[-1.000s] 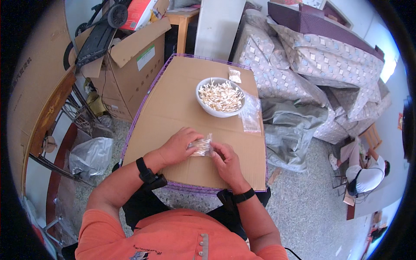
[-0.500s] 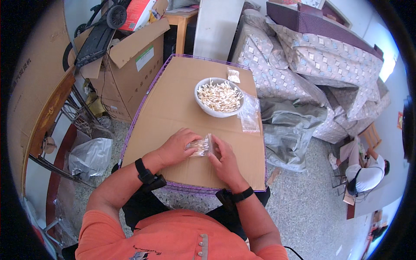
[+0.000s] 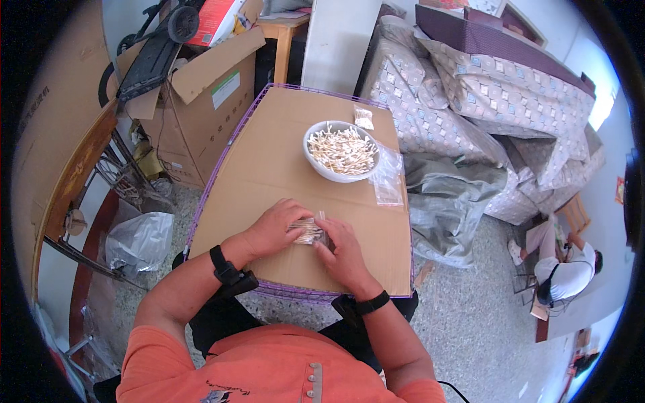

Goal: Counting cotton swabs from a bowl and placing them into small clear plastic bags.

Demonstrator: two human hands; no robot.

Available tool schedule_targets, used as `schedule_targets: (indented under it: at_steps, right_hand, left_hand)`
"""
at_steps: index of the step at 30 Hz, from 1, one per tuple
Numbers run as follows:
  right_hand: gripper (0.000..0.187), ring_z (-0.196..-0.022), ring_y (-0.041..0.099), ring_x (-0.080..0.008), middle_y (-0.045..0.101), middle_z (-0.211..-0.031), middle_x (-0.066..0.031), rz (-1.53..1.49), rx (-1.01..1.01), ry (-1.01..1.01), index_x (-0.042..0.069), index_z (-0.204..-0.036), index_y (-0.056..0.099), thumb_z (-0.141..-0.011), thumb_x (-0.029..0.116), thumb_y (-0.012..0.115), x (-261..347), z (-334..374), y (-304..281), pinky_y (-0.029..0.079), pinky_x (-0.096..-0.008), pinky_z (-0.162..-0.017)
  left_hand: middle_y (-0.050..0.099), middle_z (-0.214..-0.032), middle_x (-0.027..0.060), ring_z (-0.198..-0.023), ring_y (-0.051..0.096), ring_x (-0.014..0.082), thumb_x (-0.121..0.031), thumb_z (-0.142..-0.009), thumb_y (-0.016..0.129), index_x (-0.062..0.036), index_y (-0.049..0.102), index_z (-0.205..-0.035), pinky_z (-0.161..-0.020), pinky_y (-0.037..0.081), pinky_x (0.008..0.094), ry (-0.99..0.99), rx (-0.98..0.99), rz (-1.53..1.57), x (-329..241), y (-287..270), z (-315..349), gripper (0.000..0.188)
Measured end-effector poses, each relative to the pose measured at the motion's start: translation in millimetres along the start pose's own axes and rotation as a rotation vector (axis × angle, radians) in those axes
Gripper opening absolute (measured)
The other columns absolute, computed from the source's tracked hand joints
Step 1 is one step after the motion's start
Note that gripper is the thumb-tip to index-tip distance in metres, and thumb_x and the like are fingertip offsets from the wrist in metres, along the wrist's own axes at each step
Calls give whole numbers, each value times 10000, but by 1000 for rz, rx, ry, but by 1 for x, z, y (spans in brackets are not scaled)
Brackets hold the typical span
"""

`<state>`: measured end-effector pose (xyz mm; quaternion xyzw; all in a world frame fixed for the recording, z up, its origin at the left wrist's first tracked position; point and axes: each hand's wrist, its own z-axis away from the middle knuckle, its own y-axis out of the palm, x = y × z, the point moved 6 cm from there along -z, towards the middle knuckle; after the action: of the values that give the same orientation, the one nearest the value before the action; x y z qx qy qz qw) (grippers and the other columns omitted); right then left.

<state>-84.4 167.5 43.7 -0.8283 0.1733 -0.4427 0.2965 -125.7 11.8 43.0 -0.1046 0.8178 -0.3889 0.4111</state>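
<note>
Between my hands, low over the cardboard tabletop (image 3: 269,161), is a small clear plastic bag of cotton swabs (image 3: 307,232). My left hand (image 3: 272,228) grips its left end, with fingers curled over the swabs. On the other side my right hand (image 3: 342,252) closes on the bag's right end, thumb below and fingers above. Farther off stands a grey-white bowl (image 3: 339,177) heaped with loose cotton swabs (image 3: 341,149). Behind it lies a filled bag of swabs (image 3: 363,118), and flat clear plastic bags (image 3: 388,181) lie to its right.
A purple wire rim (image 3: 222,168) edges the table. An open cardboard box (image 3: 208,121) stands to the left, beside a folded scooter (image 3: 151,60). Patterned wrapped cushions (image 3: 463,101) and a grey sack (image 3: 447,201) are on the right. Another person (image 3: 564,269) sits far right.
My right hand has moved slightly left, and its fingers now cover more of the bag's right end. My left hand stays in place.
</note>
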Motion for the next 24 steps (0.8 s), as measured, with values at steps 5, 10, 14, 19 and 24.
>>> schedule_targets:
  at_steps: [5,10,14,19,24]
  right_hand:
    - [451,-1151,504,-357,584,-1191,-174,-12,-6,8,37,-1212,561,-780,101,673,1,0,-1,396,-432,-1003]
    - [430,-1137,513,-355,592,-1168,-176,-4,-12,0,34,-1205,570,-789,90,662,1,2,-1,411,-429,-989]
    - [468,-1148,502,-359,572,-1197,-183,9,16,-4,40,-1248,542,-798,93,659,2,2,-1,402,-429,-996]
    - [590,-1181,472,-366,519,-1269,-200,-55,-19,130,49,-1356,442,-811,109,657,2,3,-4,381,-421,-1017]
    - [582,-1181,474,-364,525,-1262,-198,-12,22,73,39,-1350,446,-813,116,658,3,2,-2,380,-419,-1022]
  left_hand:
    - [562,-1079,148,-1028,523,339,-91,-752,669,-39,589,-1081,-918,435,417,5,-5,7,-3,-1,0,343]
    - [581,-1029,144,-995,532,339,-116,-761,680,-45,610,-1042,-887,446,417,32,9,-44,-3,2,0,298]
    - [587,-1012,145,-980,536,345,-118,-762,681,-43,618,-1023,-876,448,419,9,16,-40,-4,2,2,278]
    - [584,-1013,152,-971,540,342,-132,-750,696,-37,595,-1063,-861,452,419,-28,-52,-59,-9,-6,6,342]
    - [583,-1009,157,-974,550,333,-135,-752,699,-34,585,-1091,-863,456,416,-76,-36,-9,-12,-12,9,371]
